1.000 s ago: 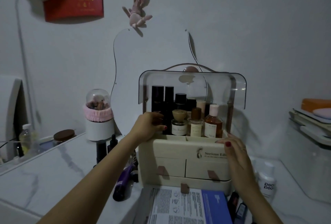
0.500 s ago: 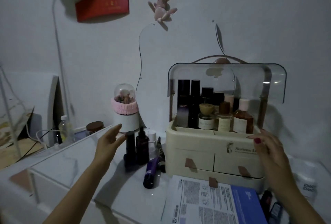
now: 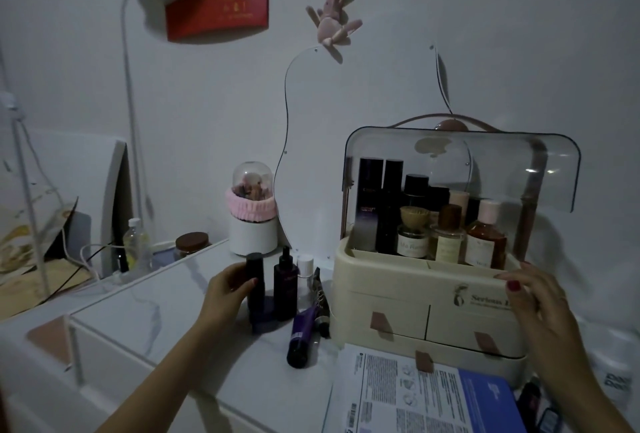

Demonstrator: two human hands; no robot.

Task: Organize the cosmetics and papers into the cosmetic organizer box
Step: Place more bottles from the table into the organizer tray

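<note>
A slim, dark, upright bottle (image 3: 255,285) with a black cap stands on the white tabletop (image 3: 166,311), left of the cream organizer box (image 3: 398,290). Her left hand (image 3: 227,290) curls around it; the right hand (image 3: 540,304) hovers, fingers loose, at the box's front, holding nothing.

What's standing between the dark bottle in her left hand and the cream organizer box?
In the head view: a dark pump bottle, a white-capped bottle, a slim dark tube, and a purple tube lying down.

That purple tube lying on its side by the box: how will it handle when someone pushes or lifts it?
The purple tube lies flat on the smooth tabletop and looks round, so a sideways nudge would probably roll it. It looks like a soft squeeze tube, so it may give under a firm grip. It seems small enough to be light.
</note>
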